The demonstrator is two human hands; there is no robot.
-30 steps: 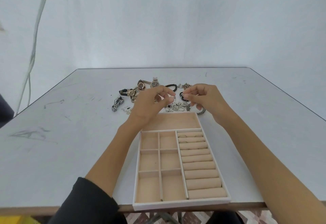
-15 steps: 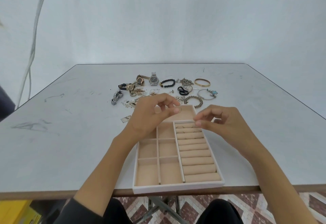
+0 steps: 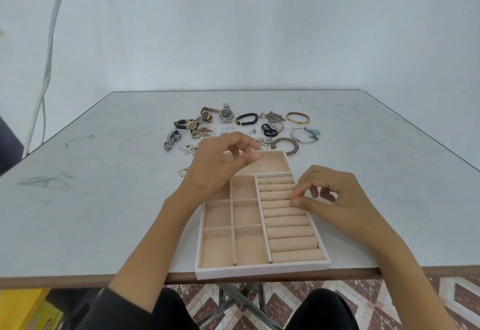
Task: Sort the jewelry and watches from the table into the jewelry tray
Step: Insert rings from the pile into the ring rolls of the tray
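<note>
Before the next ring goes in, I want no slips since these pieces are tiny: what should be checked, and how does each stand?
1. Left hand grips a ring: ok, pinched over the far compartment of the tray.
2. Right hand at the ring rolls: ok, fingertips on the upper rolls.
3. Right hand free of a ring: cannot tell, too small to see.
4. Free rolls available: ok, lower rolls bare.
5. Tray clear of the table edge: not ok, near wall sits at it.
6. Watches sorted: not ok, silver watch lies on the table.
</note>
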